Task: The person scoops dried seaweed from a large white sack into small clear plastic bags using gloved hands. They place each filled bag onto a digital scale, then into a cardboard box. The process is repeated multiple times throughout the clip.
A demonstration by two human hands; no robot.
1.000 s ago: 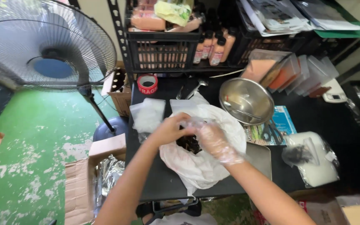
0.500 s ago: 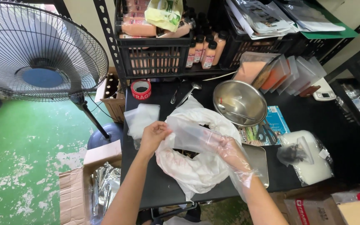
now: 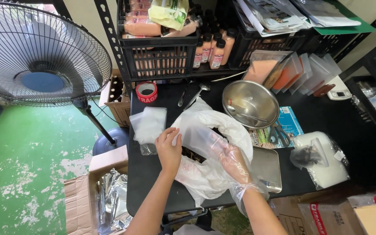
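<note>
Person stands at a black table [image 3: 153, 182] at frame centre, both hands on a clear plastic bag [image 3: 201, 135]. Left hand [image 3: 169, 149], bare, sits left of centre, fingers curled and pinching the bag's left edge. Right hand [image 3: 233, 162] wears a thin see-through glove and is pushed inside the bag, fingers loosely bent; what it grips in there, cannot tell. The clear bag lies over a bigger white plastic bag [image 3: 205, 178] spread on the table, just below frame centre. Left of the hands, a stack of small clear pouches [image 3: 148, 124] lies flat, near the left hand but not touching. Above that, a roll of red tape [image 3: 146, 92]. Right of centre, a steel bowl [image 3: 250, 103] with a spoon in it, and scissors [image 3: 280, 135] just below it on a printed packet. A metal tray [image 3: 268, 167] sits under the white bag's right edge. Far right, a white bundle in plastic [image 3: 323, 161]. Top centre, a black crate [image 3: 162, 56] with bottles beside it. Upper left, a standing fan [image 3: 40, 56] over a green floor [image 3: 27, 165]. Lower left, an open cardboard box [image 3: 92, 191].
</note>
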